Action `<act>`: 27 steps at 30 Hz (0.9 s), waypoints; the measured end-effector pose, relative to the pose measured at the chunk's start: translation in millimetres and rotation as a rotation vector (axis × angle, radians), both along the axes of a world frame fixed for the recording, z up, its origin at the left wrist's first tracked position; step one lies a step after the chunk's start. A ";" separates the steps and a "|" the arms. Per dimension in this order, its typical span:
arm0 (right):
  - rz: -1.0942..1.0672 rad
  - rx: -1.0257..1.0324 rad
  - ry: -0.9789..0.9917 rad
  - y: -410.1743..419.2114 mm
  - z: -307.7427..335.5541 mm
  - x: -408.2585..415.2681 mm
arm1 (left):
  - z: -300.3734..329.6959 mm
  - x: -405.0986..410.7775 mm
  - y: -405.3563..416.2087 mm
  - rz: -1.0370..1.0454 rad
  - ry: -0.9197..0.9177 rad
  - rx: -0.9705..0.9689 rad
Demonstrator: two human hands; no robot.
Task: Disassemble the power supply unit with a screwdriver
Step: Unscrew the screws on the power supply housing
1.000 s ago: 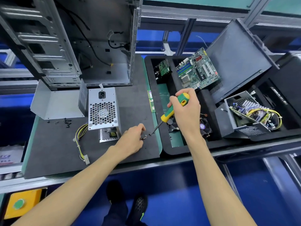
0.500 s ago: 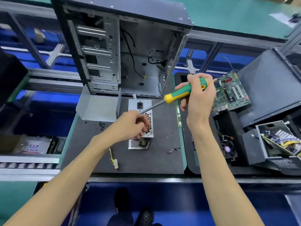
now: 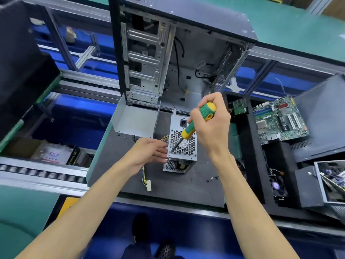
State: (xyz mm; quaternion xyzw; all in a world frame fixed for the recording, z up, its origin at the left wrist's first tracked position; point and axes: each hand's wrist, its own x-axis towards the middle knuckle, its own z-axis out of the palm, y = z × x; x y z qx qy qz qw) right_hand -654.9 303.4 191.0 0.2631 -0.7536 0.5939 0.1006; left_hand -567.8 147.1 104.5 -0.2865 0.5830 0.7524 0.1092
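On the dark worktop (image 3: 186, 186), just in front of the gutted PC case (image 3: 179, 53), sits the PSU (image 3: 182, 146), standing on end so its honeycomb fan grille faces up and a bit toward the camera, power socket at the far edge. Right hand (image 3: 211, 126) has its fingers wrapped tight around the green and yellow screwdriver (image 3: 196, 122), handle up high, shaft slanting down and left across the grille so the tip lands near the PSU's near-left corner, looks like right on a screw but it's too small to really tell. Left hand (image 3: 149, 152) is on the left side of the box, fingers mostly straight and together, fingertips touching the left wall just beside where the tip sits, so the PSU is basically braced between the two hands. Yellow wire bundle (image 3: 144, 174) comes out from behind the left hand and trails down to a white connector (image 3: 148, 185) lying on the mat. A bent metal cover (image 3: 136, 120) stands just left and behind the PSU, with a few loose screws (image 3: 211, 178) on the mat off to the near right. Over on the right a black foam tray (image 3: 250, 165) holds a motherboard (image 3: 280, 120) and a smaller card (image 3: 239, 107).
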 end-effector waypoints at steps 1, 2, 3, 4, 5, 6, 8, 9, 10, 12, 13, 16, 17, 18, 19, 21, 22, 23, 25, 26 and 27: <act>-0.002 -0.003 -0.003 -0.2 -0.4 0.1 | -0.2 1.7 0.2 -0.001 -0.001 0.012; -0.007 -0.006 -0.009 -0.3 -0.9 0.1 | -0.4 3.0 0.5 -0.001 0.000 0.024; -0.012 -0.009 -0.016 -0.4 -1.2 0.1 | -0.4 4.1 1.0 0.003 0.003 0.034; -0.017 -0.010 -0.021 -0.5 -1.4 0.3 | -0.3 4.9 1.6 0.012 0.007 0.044; -0.022 -0.008 -0.025 -0.6 -1.7 0.5 | -0.1 5.8 2.6 0.024 0.011 0.053; -0.026 -0.004 -0.026 -0.8 -1.9 0.6 | 0.2 6.8 3.5 0.035 0.017 0.059; -0.036 0.013 -0.020 -0.8 -1.7 1.0 | 0.4 9.1 5.0 0.047 0.029 0.066; -0.039 0.018 -0.016 -0.6 -1.6 1.4 | 0.6 10.0 5.5 0.047 0.034 0.068; -0.038 0.018 -0.014 -0.4 -1.7 1.8 | 0.7 11.0 5.5 0.045 0.039 0.068; -0.036 0.014 -0.003 0.0 -2.0 3.3 | 0.9 12.2 5.9 0.041 0.049 0.065; -0.036 0.017 0.006 0.3 -2.1 4.3 | 1.1 12.7 6.2 0.042 0.053 0.063; -0.041 0.032 0.036 0.0 -1.5 6.9 | 1.2 13.9 7.0 0.040 0.065 0.061; -0.045 0.036 0.047 -0.4 -1.2 7.5 | 0.8 14.3 7.1 0.037 0.070 0.059; -0.047 0.040 0.058 -0.8 -0.8 8.4 | 0.4 14.5 7.3 0.035 0.075 0.055; -0.047 0.042 0.069 -1.3 -0.4 9.3 | -0.3 14.7 7.5 0.032 0.080 0.049; -0.044 0.048 0.088 -2.6 0.4 10.5 | -1.4 14.8 7.8 0.026 0.087 0.038; -0.043 0.050 0.093 -3.2 0.6 10.8 | -1.6 14.9 7.7 0.026 0.088 0.036; -0.045 0.051 0.095 -3.8 0.7 10.9 | -1.9 14.8 7.7 0.027 0.089 0.035; -0.052 0.049 0.096 -4.1 0.8 10.6 | -1.9 14.5 7.6 0.025 0.094 0.036; -0.055 0.048 0.097 -4.0 0.5 10.6 | -1.7 14.8 7.5 0.020 0.097 0.035; -0.060 0.047 0.096 -4.0 0.3 10.8 | -1.6 15.1 7.3 0.013 0.100 0.035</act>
